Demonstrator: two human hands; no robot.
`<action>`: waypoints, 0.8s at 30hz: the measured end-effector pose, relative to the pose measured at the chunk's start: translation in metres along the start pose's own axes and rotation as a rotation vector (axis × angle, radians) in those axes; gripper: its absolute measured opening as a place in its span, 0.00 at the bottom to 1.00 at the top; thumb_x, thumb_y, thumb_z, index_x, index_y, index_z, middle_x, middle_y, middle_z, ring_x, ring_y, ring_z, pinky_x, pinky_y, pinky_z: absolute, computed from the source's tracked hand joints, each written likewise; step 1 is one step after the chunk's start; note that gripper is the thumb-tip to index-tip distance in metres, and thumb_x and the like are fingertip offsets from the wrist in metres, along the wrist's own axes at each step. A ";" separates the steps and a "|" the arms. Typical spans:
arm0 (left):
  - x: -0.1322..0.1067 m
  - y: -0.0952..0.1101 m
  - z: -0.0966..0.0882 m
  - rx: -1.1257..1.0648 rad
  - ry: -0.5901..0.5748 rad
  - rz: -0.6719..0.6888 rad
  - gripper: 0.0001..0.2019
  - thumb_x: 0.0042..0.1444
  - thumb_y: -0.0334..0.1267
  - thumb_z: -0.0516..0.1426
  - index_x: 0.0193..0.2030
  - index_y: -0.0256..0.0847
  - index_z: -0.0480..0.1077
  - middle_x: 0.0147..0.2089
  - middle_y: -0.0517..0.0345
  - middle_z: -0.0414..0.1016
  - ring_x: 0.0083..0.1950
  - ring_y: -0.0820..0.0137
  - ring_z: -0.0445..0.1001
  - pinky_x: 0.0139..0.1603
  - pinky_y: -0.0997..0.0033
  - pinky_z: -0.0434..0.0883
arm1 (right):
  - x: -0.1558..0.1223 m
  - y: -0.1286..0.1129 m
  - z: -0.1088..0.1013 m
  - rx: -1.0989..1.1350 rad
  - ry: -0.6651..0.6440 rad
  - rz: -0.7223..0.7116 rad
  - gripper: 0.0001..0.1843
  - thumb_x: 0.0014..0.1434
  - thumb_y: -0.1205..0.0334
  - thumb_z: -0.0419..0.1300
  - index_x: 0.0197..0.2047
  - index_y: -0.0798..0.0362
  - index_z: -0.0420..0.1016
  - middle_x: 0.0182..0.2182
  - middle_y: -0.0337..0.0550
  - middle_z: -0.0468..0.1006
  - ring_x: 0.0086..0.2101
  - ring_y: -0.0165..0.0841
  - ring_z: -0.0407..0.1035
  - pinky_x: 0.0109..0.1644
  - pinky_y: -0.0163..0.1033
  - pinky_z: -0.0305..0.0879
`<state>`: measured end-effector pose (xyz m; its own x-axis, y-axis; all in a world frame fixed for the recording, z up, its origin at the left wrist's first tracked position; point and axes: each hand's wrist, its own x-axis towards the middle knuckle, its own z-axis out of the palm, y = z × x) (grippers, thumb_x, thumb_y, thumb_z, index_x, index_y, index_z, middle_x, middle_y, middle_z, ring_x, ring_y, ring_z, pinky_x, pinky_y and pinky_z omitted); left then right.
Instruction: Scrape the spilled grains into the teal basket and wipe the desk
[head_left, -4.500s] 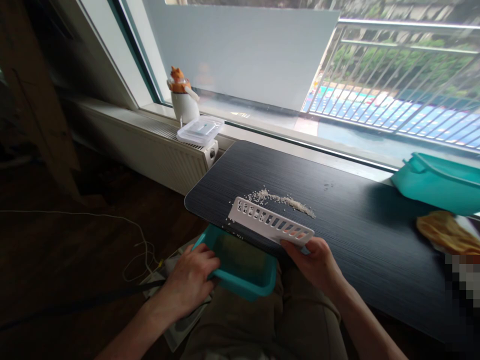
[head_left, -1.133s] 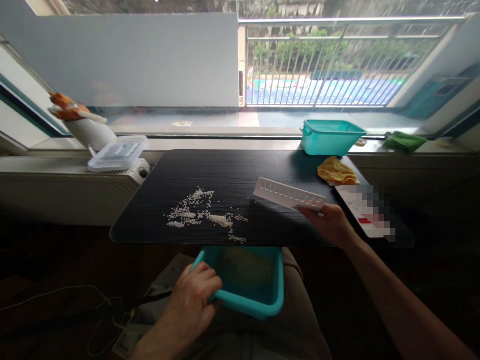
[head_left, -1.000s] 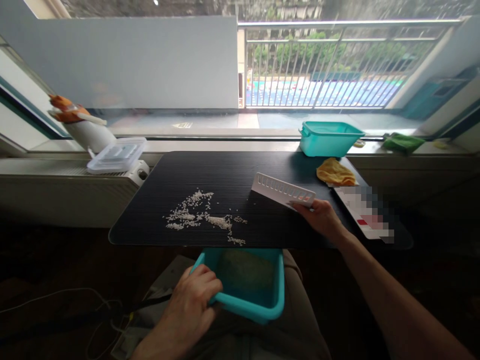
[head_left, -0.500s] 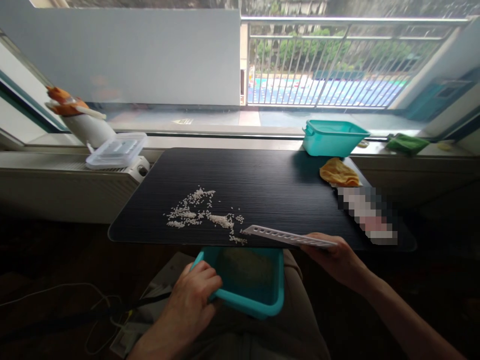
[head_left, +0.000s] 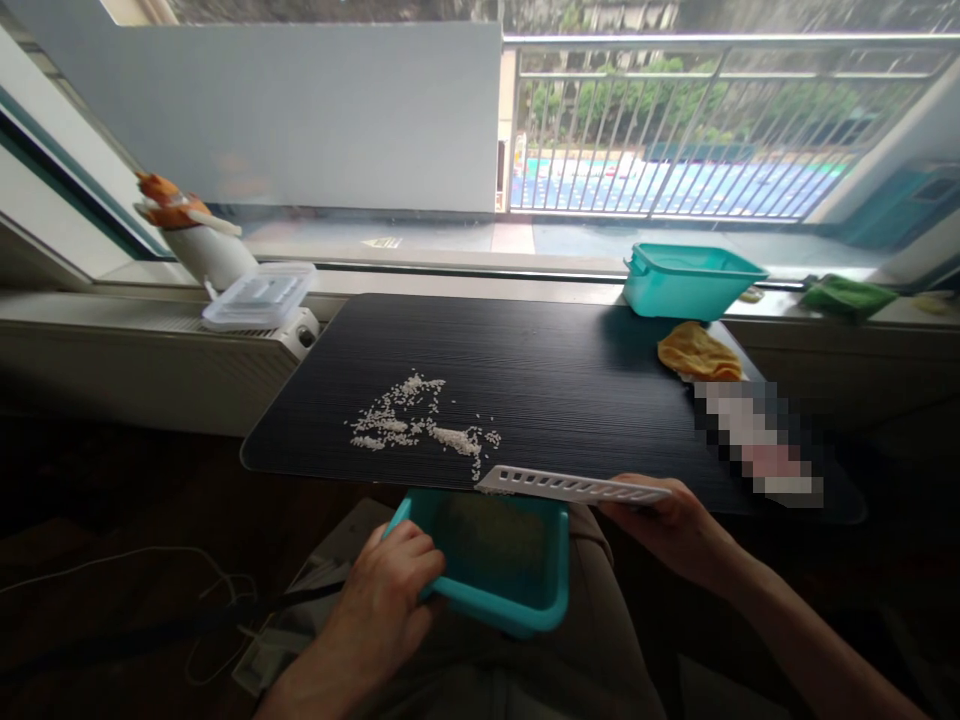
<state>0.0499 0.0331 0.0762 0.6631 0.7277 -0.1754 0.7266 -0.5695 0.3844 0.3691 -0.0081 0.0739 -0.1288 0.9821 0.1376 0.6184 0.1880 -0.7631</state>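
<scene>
My left hand [head_left: 397,575] is closed on the left rim of a teal plastic tub [head_left: 517,612], holding it under the table's front edge. Something pale, hard to make out, covers the tub's floor. In my right hand [head_left: 660,510] is a white slotted plastic strip [head_left: 562,485], its far end lying at the table's front edge above the tub. A few grains show along that end. White rice grains [head_left: 456,440] lie scattered and in small heaps on the dark table [head_left: 540,370], left of the strip.
A second teal tub [head_left: 690,285] stands at the table's back right. In front of it lie a yellow cloth [head_left: 697,352] and a blurred-out object [head_left: 761,445]. A green cloth [head_left: 847,297] is on the sill; a clear plastic lid [head_left: 262,297] sits on the radiator at left.
The strip has moved toward me to the table's front edge, taking the nearest small heap of rice with it. My left hand keeps its hold on the tub. The view has shifted slightly.
</scene>
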 end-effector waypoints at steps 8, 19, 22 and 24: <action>0.001 -0.003 -0.001 -0.033 -0.005 -0.025 0.08 0.39 0.22 0.51 0.22 0.40 0.62 0.30 0.60 0.71 0.40 0.65 0.67 0.46 0.60 0.61 | 0.006 -0.001 0.003 -0.014 -0.008 -0.034 0.09 0.60 0.61 0.56 0.34 0.51 0.77 0.29 0.40 0.80 0.28 0.33 0.74 0.31 0.34 0.70; -0.002 -0.007 -0.001 -0.029 -0.002 -0.052 0.08 0.36 0.21 0.51 0.22 0.39 0.62 0.29 0.60 0.71 0.40 0.65 0.67 0.45 0.60 0.60 | 0.017 0.003 0.009 0.005 -0.020 -0.046 0.09 0.60 0.60 0.57 0.34 0.50 0.78 0.31 0.40 0.81 0.30 0.34 0.75 0.33 0.35 0.72; -0.002 -0.009 0.001 -0.026 0.012 -0.042 0.08 0.36 0.21 0.51 0.22 0.39 0.62 0.29 0.60 0.70 0.40 0.65 0.67 0.44 0.60 0.60 | 0.015 -0.001 0.009 0.026 -0.055 -0.049 0.09 0.61 0.61 0.56 0.36 0.51 0.78 0.30 0.40 0.80 0.29 0.33 0.74 0.33 0.34 0.72; -0.001 -0.009 0.001 -0.025 0.014 -0.037 0.08 0.37 0.22 0.51 0.22 0.39 0.62 0.29 0.60 0.70 0.39 0.65 0.67 0.44 0.60 0.60 | 0.016 -0.001 0.006 0.006 -0.039 -0.047 0.09 0.61 0.61 0.56 0.36 0.51 0.78 0.30 0.40 0.80 0.30 0.33 0.74 0.33 0.34 0.72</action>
<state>0.0427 0.0372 0.0717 0.6335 0.7531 -0.1774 0.7455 -0.5329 0.4002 0.3616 0.0069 0.0725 -0.1878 0.9710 0.1482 0.6062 0.2333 -0.7603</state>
